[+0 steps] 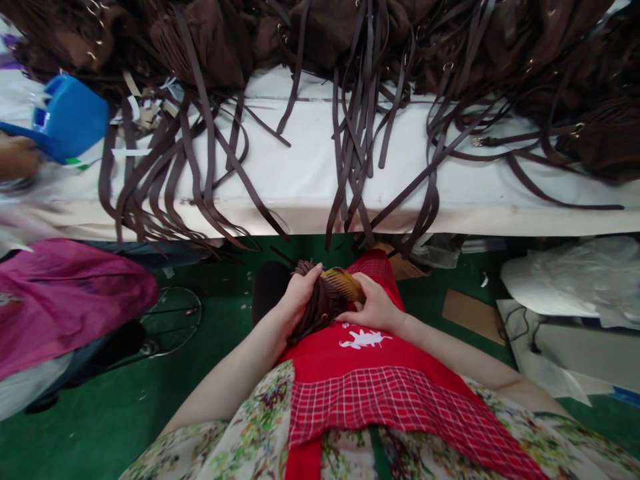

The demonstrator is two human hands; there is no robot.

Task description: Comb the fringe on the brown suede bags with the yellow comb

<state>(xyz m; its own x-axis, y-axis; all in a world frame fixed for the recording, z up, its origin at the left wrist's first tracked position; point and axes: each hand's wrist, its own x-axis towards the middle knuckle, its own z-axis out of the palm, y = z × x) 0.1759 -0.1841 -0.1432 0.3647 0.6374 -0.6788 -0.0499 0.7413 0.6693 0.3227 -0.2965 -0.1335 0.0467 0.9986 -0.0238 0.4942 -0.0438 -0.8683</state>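
Note:
Both of my hands are close together over my lap, in front of the red apron (pixel 420 357). My left hand (pixel 301 291) is closed on a dark brown fringed suede piece (pixel 320 308), its thumb on top and its strands hanging down. In my right hand (pixel 376 303) is a yellowish comb (pixel 345 285) with dark, close-set lines like teeth. The comb lies against the right side of the fringe. My right fingers partly cover its end, and the underside of the fringed piece is hidden.
Across the front runs a white-covered table (pixel 300 180), piled with brown suede bags (pixel 205 40) whose straps (pixel 355 147) dangle over its edge. At left are a blue plastic holder (pixel 75 117), another person's hand (pixel 19 160) and pink-clad body (pixel 70 300). Plastic-wrapped material (pixel 575 283) sits right.

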